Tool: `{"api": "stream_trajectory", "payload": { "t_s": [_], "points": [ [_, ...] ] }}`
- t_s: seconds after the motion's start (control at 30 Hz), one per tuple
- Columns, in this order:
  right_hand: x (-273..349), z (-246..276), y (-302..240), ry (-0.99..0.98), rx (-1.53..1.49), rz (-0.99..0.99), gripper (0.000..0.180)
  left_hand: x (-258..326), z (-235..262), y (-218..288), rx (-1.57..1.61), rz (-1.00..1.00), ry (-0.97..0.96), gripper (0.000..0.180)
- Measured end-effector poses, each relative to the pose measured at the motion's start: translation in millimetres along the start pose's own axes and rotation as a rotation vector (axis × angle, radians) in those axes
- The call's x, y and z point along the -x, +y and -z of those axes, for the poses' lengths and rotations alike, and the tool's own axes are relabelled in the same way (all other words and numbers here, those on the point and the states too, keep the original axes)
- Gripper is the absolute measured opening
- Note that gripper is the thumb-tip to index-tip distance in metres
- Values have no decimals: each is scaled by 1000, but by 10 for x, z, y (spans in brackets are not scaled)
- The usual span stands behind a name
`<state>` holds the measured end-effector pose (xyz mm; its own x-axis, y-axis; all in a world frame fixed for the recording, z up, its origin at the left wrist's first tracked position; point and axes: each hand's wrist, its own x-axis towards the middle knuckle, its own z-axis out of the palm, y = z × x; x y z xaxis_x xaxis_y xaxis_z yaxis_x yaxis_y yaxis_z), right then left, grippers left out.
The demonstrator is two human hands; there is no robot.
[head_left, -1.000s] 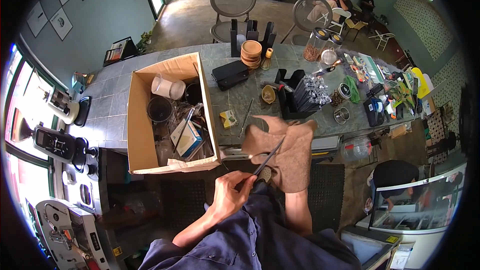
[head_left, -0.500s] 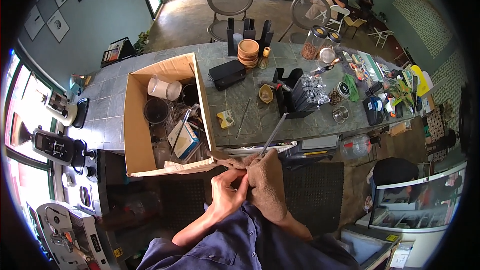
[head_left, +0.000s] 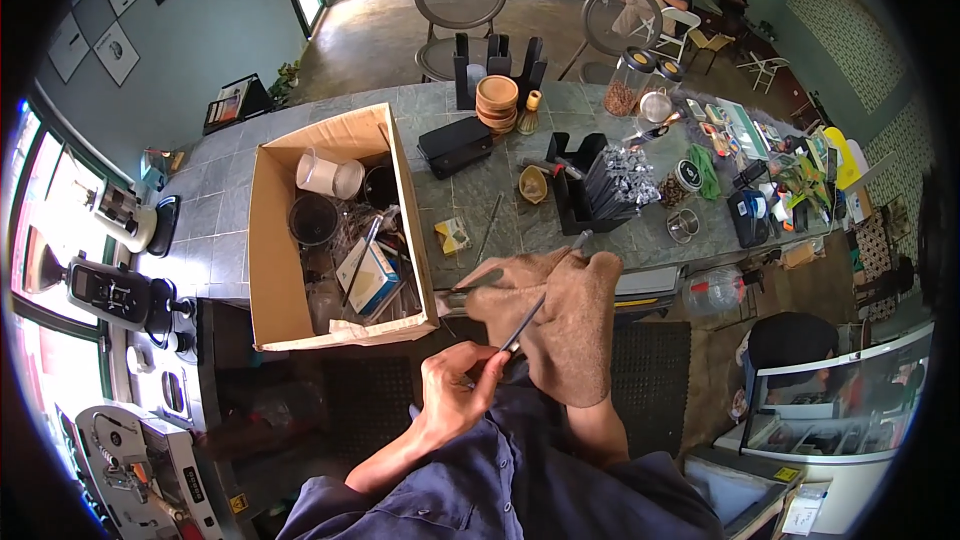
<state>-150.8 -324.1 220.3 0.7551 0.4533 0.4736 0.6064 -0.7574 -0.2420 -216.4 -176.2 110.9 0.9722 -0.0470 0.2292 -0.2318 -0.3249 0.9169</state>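
Note:
My left hand (head_left: 460,387) pinches the lower end of a slim, dark grey rod (head_left: 525,322) between thumb and fingers. The rod slants up to the right, its far end against a brown cloth (head_left: 560,325). That cloth is draped over my right hand and hides its fingers; only the wrist (head_left: 600,432) shows below it. A short grey tip (head_left: 581,239) pokes out at the cloth's top edge. Just left of the cloth is a grey, blade-like shape (head_left: 475,283), too blurred to name. Both hands are in front of the counter's near edge.
An open cardboard box (head_left: 270,270) with cups and packets stands left on the tiled counter (head_left: 215,205). A black holder (head_left: 570,215) is packed with silver-ended sticks. Behind are stacked clay saucers (head_left: 497,100) and a black case (head_left: 455,147). Coffee grinders (head_left: 105,292) line the left side.
The cloth and my right hand have moved up and right, away from my left hand, and the cloth has spread. My left hand, nearly in place, now visibly holds the rod.

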Motion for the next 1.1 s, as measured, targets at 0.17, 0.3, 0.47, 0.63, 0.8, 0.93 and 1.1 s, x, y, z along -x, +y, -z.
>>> {"api": "stream_trajectory", "payload": {
  "t_s": [0.17,0.3,0.47,0.63,0.8,0.93,1.1],
  "points": [
    [432,-541,570,29,-382,-387,9,1,-13,55,8,3,-24,8],
    [620,-883,870,317,234,-97,12,82,4,14,50,30,-28,9],
    [335,-213,608,122,-147,-321,25,135,8,-61,154,181,24,9],
    [985,-1136,375,-237,376,-138,38,33,-90,-107,200,175,39,9],
    [917,-789,2,-229,124,-115,19,6,-61,-187,99,3,31,8],
    [769,-635,98,-204,173,-203,33,19,-78,-57,60,-17,21,9],
    [650,-590,240,-235,58,-301,40,39,-30,-48,59,1,14,9]
  ]
}}
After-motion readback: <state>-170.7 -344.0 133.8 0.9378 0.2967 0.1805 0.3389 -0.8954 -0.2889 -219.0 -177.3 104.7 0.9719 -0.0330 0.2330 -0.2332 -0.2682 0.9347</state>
